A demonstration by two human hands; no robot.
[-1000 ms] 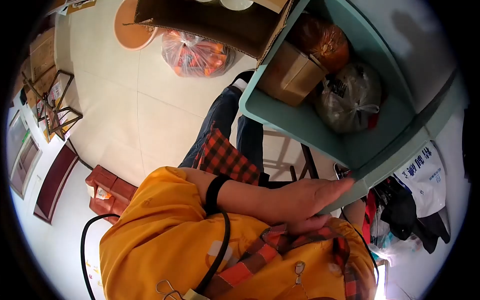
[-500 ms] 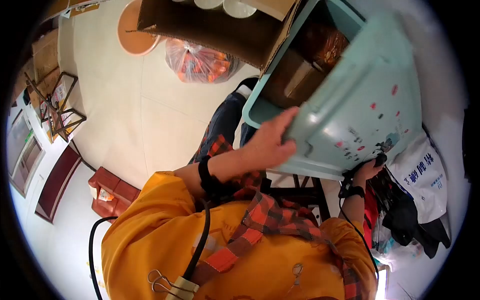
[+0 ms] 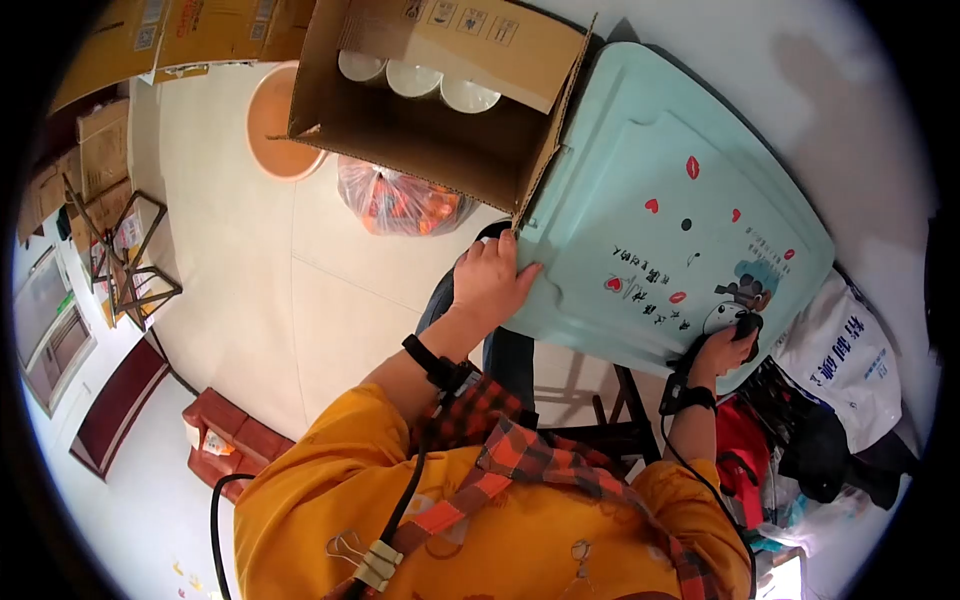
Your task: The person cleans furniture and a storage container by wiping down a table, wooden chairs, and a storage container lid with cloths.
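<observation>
A pale turquoise lid [image 3: 600, 210] with red lip and heart prints lies over the storage bin, whose inside is hidden. My left hand [image 3: 488, 278] rests at the lid's near left corner, fingers stretched along the edge and thumb apart on the surface. Over the lid's printed panda, near the right edge, my right hand [image 3: 722, 355] is curled with a small black object [image 3: 747, 327] at its fingertips. I cannot make out what that object is. Black straps and cables run at both wrists.
A cardboard box [image 3: 430, 160] holding white round items touches the bin's left side. Past it are a tied plastic bag [image 3: 400, 200] and an orange basin [image 3: 275, 130]. Bags and dark clothing [image 3: 815, 450] lie at right. A dark stool [image 3: 625, 410] stands below the lid.
The tilted lid has come down over the bin, hiding the contents. My left hand has moved left and slightly down to the lid's corner. My right hand has moved slightly left and down.
</observation>
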